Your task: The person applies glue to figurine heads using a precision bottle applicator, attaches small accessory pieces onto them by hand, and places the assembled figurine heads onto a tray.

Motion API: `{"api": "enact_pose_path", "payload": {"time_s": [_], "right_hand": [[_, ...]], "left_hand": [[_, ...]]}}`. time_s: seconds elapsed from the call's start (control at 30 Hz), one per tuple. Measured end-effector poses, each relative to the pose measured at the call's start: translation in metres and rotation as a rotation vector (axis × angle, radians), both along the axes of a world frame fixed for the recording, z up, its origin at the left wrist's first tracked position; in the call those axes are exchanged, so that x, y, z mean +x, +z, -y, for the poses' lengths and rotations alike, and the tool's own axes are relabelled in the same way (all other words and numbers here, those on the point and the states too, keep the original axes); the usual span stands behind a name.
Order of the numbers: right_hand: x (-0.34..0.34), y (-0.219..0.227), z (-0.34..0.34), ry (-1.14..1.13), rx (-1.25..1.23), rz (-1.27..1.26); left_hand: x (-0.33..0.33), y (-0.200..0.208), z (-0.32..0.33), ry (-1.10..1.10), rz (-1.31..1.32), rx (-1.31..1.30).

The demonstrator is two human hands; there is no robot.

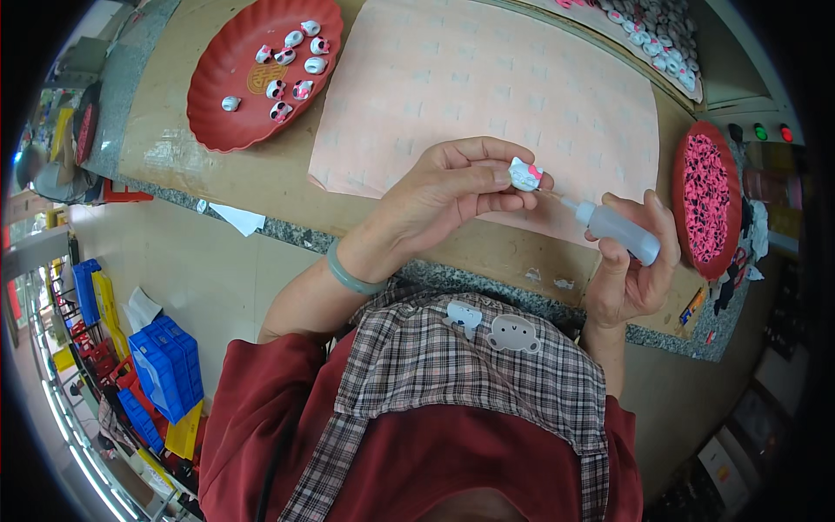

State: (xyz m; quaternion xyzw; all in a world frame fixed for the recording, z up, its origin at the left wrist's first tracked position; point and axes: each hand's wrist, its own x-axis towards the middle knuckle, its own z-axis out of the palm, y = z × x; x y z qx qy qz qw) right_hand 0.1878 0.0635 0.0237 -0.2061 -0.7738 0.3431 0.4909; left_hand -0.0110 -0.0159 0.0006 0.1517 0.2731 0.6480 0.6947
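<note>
Between the thumb and fingers of my left hand [452, 181] is a small white cat-head piece [524, 177] with a pink bow. My right hand [633, 270] grips a translucent squeeze bottle [619, 233], tilted so that its thin nozzle points up and left. The nozzle tip is close to the lower right of the cat head; whether it touches I cannot tell. Both hands are above the near edge of a pale pink paper sheet [470, 87] on the table.
A scalloped red tray [209, 109] at the far left carries several small white, pink and black pieces. On the right, a red dish [680, 178] is full of pink and black bits. White and grey pieces [657, 52] crowd the far right corner. Blue crates [170, 365] stand on the floor at left.
</note>
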Motion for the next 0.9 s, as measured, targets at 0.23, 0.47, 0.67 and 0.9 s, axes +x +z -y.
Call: {"api": "enact_pose_path", "payload": {"time_s": [0.23,0.47,0.67,0.9], "right_hand": [[0.002,0.000,-0.001,0.005,-0.004,0.012],[0.000,-0.001,-0.004,-0.002,-0.005,0.000],[-0.001,0.001,-0.006,0.004,-0.001,0.009],[-0.001,-0.009,-0.014,0.022,-0.020,-0.013]], "left_hand": [[-0.003,-0.001,-0.001,-0.012,-0.023,0.024],[-0.005,-0.002,-0.003,-0.011,-0.057,0.034],[-0.007,0.000,-0.005,-0.005,-0.047,0.051],[-0.006,-0.001,-0.004,0.018,-0.027,0.007]]}}
